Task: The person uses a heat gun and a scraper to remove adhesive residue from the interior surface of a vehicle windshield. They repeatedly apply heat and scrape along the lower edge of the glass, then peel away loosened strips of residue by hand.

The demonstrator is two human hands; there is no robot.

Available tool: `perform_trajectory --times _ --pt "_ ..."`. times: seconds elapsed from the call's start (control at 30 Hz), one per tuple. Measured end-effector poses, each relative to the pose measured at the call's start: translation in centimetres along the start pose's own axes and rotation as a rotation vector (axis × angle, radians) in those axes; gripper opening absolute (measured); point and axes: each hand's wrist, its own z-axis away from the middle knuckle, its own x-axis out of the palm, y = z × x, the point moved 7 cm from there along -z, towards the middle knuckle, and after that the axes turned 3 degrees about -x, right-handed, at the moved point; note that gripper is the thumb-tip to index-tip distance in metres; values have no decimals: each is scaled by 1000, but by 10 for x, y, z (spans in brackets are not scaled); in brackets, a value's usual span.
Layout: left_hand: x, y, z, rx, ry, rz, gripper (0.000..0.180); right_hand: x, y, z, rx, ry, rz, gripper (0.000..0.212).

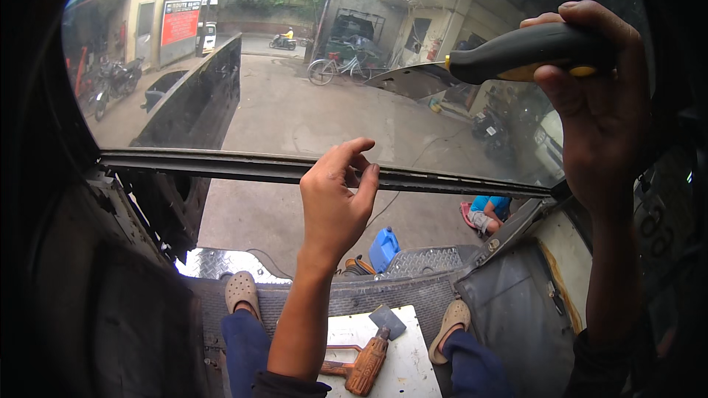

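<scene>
My right hand (601,103), raised at the right, grips a hand tool by its black-and-yellow handle (531,53). A thin flat blade (413,81) points left from it, in front of the window glass (310,118); its exact kind is unclear. At the middle of the dark lower window frame (243,166) is my left hand (335,184). Its fingers are loosely bent, with thumb and forefinger apart and nothing visible between them. Whether it touches the frame, I cannot tell. Below, between my feet, an orange heat gun (366,365) with a dark, flat nozzle lies on a white board (405,354).
My shoes (242,291) stand on a ribbed vehicle floor (295,298). A blue jerrycan (383,249) is just beyond the metal tread-plate step (424,259). Outside, a person in blue (490,210) crouches at the right. A dark panel (195,96), a bicycle (332,68) and motorcycles show through the glass.
</scene>
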Motion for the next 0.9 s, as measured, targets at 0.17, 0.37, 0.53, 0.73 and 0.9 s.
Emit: perform_trajectory --times 0.17,0.37,0.53,0.73,0.9 --pt "-1 1 0 -20 4 -7 21 6 -2 1 29 17 -3 44" --pt "-1 -1 0 -24 3 4 18 2 -4 9 39 69 40 45" --pt "0 -3 0 -13 -14 -34 16 -1 -5 10 43 92 23 44" --pt "-1 -4 1 -19 -1 -20 16 6 -13 10 -76 91 -167 45" --pt "-6 -1 3 31 84 -76 13 5 -17 10 -46 93 -48 48"
